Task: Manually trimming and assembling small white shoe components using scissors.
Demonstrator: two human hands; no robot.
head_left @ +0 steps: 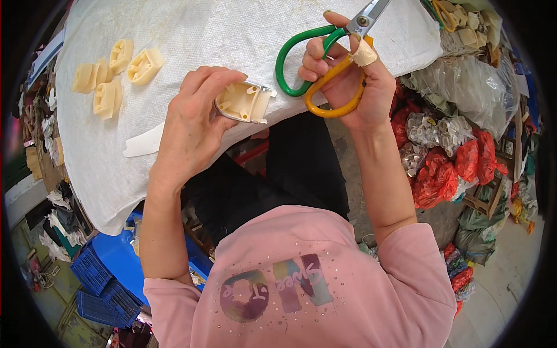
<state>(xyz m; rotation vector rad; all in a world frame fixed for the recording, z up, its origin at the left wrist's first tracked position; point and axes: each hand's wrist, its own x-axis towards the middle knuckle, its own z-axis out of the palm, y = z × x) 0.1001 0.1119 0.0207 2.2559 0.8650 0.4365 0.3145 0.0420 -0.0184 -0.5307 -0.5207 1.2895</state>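
My left hand (194, 116) grips a small hollow cream plastic part (246, 102) with a dark, shiny rim, its open ribbed side turned up. In my right hand (362, 81) is a pair of scissors (362, 22), one loop green and the other orange, blades pointing up and away past the frame's top edge. A pale wrap covers part of the right thumb. Both hands are over the near edge of a table draped in white woven sheeting (203, 29), the scissors apart from the part. Several similar cream plastic parts (145, 66) lie on the sheeting at the left.
A flat white strip (143, 142) lies by my left wrist. Blue plastic crates (107, 290) stand at the lower left. On the right are red plastic bags (435, 180), a clear bag of small pieces (438, 130) and crumpled clear film (464, 87). More cream pieces (471, 29) sit at the upper right.
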